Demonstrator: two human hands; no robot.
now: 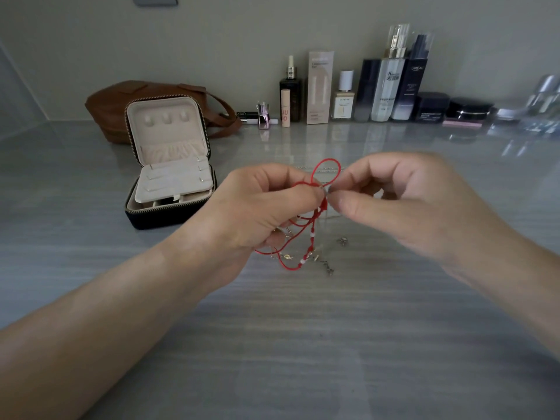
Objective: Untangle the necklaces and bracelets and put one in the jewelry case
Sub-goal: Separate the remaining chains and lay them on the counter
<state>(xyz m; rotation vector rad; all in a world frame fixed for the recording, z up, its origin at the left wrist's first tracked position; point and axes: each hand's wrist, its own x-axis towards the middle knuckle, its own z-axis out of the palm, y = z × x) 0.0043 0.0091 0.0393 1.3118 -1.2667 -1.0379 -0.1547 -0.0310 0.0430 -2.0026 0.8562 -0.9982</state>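
**Holding the tangle up between 2 hands**

Pinching from both sides, we have the tangle of jewelry (306, 231) raised in front of us, above the grey streaked counter (303, 344). Our left hand (257, 207) curls its fingers round the bundle, thumb and forefinger nipping the red cord (326, 164) where it crosses itself. Our right hand (403, 204) meets it tip to tip, thumb and forefinger closed on the same spot; whether they grip cord or fine chain we cannot tell. 1 red loop stands up over the fingertips. Below the left palm hang more red strands, a run of red and white beads (307, 253) and small metal charms (328, 268). The jewelry case (169, 207) sits open on the counter, left of our hands and well apart, its cream insert tilted across the base. Behind it lies a brown leather bag (112, 107), and a row of cosmetic bottles (388, 86) lines the wall.
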